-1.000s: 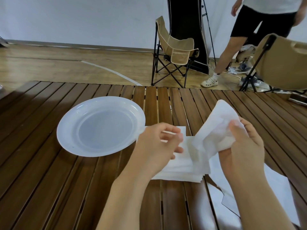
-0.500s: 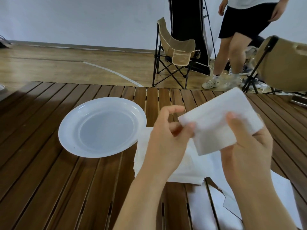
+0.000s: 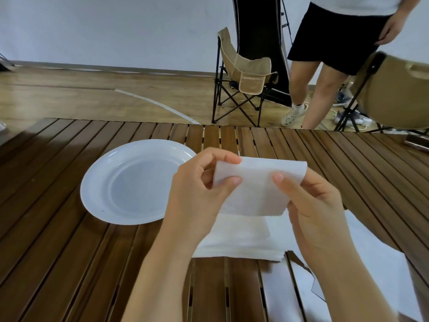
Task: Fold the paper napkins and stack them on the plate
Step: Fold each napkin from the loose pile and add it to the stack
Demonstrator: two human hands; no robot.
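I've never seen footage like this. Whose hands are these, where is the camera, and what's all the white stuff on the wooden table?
There is no machine here: a person wears a camera on the head, looking forward and down, so you see their own two bare hands from above. The left hand and right hand together hold one white paper napkin up off the slatted wooden table, pinched at its edges. Below it lies a pile of more napkins, with larger white sheets beside it on the right. To the left sits a white plate, with nothing on it yet. Behind the table stand folding camp chairs, and another person is beside them.
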